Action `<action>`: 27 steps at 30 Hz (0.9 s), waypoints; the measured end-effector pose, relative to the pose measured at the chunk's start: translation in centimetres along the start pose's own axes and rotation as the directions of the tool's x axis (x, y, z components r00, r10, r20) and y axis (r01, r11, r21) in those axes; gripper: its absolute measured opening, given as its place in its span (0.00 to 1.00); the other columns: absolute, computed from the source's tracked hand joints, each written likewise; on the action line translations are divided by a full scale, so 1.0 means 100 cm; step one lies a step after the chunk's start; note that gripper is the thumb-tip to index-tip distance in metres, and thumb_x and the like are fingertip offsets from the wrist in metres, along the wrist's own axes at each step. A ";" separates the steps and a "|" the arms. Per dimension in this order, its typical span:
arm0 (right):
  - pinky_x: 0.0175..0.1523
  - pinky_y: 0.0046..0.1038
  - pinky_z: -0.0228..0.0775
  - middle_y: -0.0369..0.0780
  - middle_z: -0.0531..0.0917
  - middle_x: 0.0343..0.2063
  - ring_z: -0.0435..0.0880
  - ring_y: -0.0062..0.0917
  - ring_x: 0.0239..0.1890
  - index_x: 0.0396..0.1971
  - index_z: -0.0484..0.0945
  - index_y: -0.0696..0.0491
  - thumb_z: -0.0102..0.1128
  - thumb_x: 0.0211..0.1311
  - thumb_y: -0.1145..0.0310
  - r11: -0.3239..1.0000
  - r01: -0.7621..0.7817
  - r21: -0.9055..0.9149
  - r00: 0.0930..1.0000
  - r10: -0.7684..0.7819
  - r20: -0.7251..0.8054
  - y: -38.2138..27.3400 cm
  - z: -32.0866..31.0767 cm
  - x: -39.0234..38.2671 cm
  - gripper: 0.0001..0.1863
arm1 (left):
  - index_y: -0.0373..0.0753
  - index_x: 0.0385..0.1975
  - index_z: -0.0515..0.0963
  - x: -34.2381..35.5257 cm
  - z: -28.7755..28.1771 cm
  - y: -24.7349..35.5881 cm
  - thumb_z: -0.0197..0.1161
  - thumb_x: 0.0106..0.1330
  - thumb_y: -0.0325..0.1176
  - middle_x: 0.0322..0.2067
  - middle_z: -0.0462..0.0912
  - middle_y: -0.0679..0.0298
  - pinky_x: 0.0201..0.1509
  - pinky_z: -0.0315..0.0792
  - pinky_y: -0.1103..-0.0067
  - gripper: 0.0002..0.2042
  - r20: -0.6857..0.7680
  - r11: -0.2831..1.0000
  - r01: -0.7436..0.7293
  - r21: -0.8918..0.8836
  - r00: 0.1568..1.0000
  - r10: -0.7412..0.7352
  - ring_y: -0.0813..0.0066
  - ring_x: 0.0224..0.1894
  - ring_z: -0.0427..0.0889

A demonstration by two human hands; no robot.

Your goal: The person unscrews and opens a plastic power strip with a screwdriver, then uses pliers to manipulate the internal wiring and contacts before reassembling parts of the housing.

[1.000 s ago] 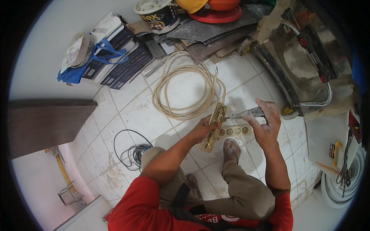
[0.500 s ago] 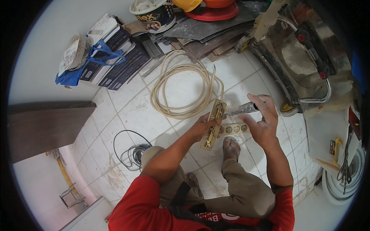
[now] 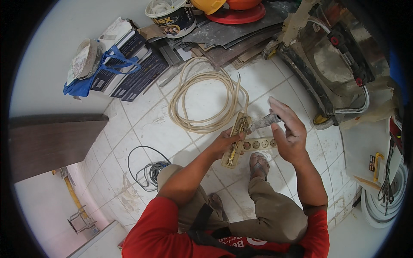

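Note:
My left hand grips an opened beige power strip housing, its inner metal parts and wires exposed, held at a slant. My right hand is just right of it, thumb and fingers around the grey, dust-covered handle of a screwdriver-like tool. The tool's tip meets the housing's right side; the exact contact is too small to tell. Below, the strip's socket cover lies on the floor near my foot. A beige cable runs from the housing's top into a loose coil.
A grey cable coil lies left of my legs. Boxes, a bucket and stacked panels line the back. A metal-framed machine and white hose coil stand right; a dark board juts from the left.
My right hand and the tool have shifted slightly up and left, its fingers now reaching further over the handle. The housing in my left hand has moved only slightly.

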State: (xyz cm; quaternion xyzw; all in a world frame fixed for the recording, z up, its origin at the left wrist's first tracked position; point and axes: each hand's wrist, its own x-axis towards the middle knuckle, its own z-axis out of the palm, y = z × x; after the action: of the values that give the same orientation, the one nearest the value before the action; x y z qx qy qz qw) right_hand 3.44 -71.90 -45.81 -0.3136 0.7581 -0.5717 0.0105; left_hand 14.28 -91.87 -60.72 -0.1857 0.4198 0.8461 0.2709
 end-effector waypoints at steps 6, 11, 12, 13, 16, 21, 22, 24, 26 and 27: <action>0.61 0.30 0.71 0.51 0.79 0.57 0.82 0.37 0.56 0.56 0.80 0.58 0.69 0.55 0.80 0.994 -0.099 0.050 0.993 0.102 -0.061 0.012 0.003 -0.005 0.25 | 0.41 0.71 0.60 -0.002 0.000 -0.001 0.63 0.72 0.42 0.64 0.75 0.58 0.40 0.85 0.70 0.31 0.014 1.000 -0.005 -0.013 1.000 0.005 0.64 0.49 0.84; 0.59 0.29 0.73 0.50 0.80 0.56 0.82 0.36 0.56 0.59 0.77 0.57 0.72 0.55 0.78 0.977 0.059 -0.205 0.998 -0.052 0.038 0.009 -0.002 0.000 0.29 | 0.42 0.72 0.59 -0.003 -0.003 0.000 0.64 0.71 0.43 0.65 0.74 0.58 0.41 0.84 0.71 0.33 0.032 1.000 -0.006 -0.002 0.999 0.006 0.64 0.50 0.83; 0.58 0.29 0.74 0.50 0.80 0.55 0.82 0.35 0.56 0.61 0.75 0.57 0.72 0.56 0.78 0.972 0.034 -0.232 0.999 -0.023 0.049 0.010 -0.003 -0.003 0.30 | 0.42 0.72 0.59 -0.003 -0.003 0.000 0.64 0.71 0.43 0.65 0.74 0.58 0.41 0.84 0.71 0.33 0.030 1.000 -0.010 0.001 1.000 0.010 0.65 0.50 0.83; 0.58 0.29 0.74 0.50 0.81 0.54 0.82 0.35 0.55 0.62 0.74 0.57 0.72 0.57 0.77 0.966 0.010 -0.260 0.998 0.006 0.060 0.012 -0.003 -0.005 0.31 | 0.42 0.72 0.59 -0.004 -0.002 0.000 0.64 0.71 0.43 0.64 0.74 0.57 0.41 0.84 0.71 0.33 0.028 1.000 -0.014 0.003 1.000 0.014 0.65 0.50 0.83; 0.57 0.28 0.75 0.48 0.82 0.50 0.83 0.32 0.51 0.62 0.73 0.57 0.71 0.58 0.78 0.995 -0.096 -0.017 0.993 0.095 -0.065 0.017 0.010 -0.009 0.31 | 0.42 0.73 0.58 0.000 -0.003 0.000 0.64 0.71 0.43 0.65 0.74 0.57 0.41 0.84 0.71 0.33 0.043 1.000 -0.015 0.002 0.999 0.014 0.65 0.50 0.83; 0.57 0.28 0.75 0.46 0.82 0.47 0.84 0.29 0.48 0.63 0.72 0.58 0.68 0.60 0.80 0.993 -0.111 0.027 0.992 0.113 -0.065 0.020 0.011 -0.012 0.30 | 0.42 0.73 0.59 0.000 0.000 0.002 0.63 0.72 0.42 0.65 0.73 0.56 0.41 0.84 0.71 0.32 0.033 1.000 -0.013 0.010 0.999 0.012 0.64 0.49 0.84; 0.57 0.28 0.75 0.46 0.82 0.47 0.83 0.29 0.48 0.63 0.71 0.59 0.68 0.60 0.80 0.994 -0.099 0.038 0.992 0.102 -0.074 0.020 0.011 -0.012 0.30 | 0.42 0.73 0.59 0.001 -0.001 0.002 0.62 0.72 0.42 0.66 0.73 0.56 0.41 0.84 0.71 0.32 0.034 1.000 -0.014 0.015 0.999 0.014 0.64 0.49 0.84; 0.57 0.28 0.75 0.46 0.82 0.48 0.83 0.27 0.49 0.63 0.70 0.59 0.66 0.61 0.81 0.994 -0.097 0.044 0.992 0.100 -0.080 0.018 0.007 -0.011 0.29 | 0.42 0.72 0.59 0.001 -0.001 0.002 0.62 0.72 0.41 0.66 0.73 0.56 0.41 0.84 0.71 0.32 0.030 1.000 -0.013 0.023 0.999 0.013 0.65 0.48 0.84; 0.58 0.28 0.75 0.46 0.81 0.49 0.82 0.26 0.50 0.64 0.70 0.59 0.65 0.62 0.81 0.992 -0.101 0.071 0.990 0.108 -0.091 0.015 0.004 -0.011 0.29 | 0.41 0.72 0.59 0.002 0.001 0.001 0.61 0.72 0.41 0.66 0.73 0.57 0.41 0.84 0.71 0.31 0.019 1.000 -0.006 0.031 1.000 0.006 0.65 0.48 0.84; 0.58 0.28 0.75 0.46 0.81 0.50 0.82 0.26 0.50 0.64 0.70 0.60 0.65 0.63 0.81 0.990 -0.107 0.094 0.988 0.116 -0.100 0.013 0.004 -0.010 0.28 | 0.41 0.72 0.59 0.002 0.002 0.002 0.61 0.72 0.40 0.65 0.73 0.57 0.41 0.84 0.71 0.31 0.018 0.999 -0.006 0.037 1.000 0.006 0.65 0.48 0.84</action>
State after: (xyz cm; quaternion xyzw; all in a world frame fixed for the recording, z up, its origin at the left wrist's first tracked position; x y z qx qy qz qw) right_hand 3.83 -71.57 -47.46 -0.2395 0.7479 -0.6189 0.0166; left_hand 13.97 -91.77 -60.60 -0.1720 0.4335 0.8406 0.2754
